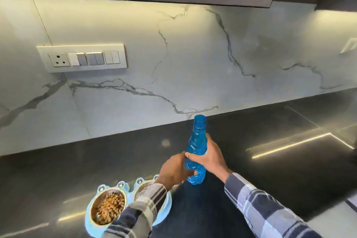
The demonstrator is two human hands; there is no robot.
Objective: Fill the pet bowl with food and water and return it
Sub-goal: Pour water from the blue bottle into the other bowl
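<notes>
A: Where's the pet bowl (164,212)?
B: On the dark counter (58,176), near edge. Its left cup holds brown kibble (111,207); the right cup is half hidden by a plaid sleeve (146,205).
A: And the hands?
B: The right hand (209,157) wraps the blue bottle (196,150), uncapped, upright beside the bowl. The left hand (173,169) is curled against its lower body.

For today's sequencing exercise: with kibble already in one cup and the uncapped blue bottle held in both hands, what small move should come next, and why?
Probably tip the blue bottle over the right cup: kibble fills the left one already, and the bottle's mouth is open.
</notes>
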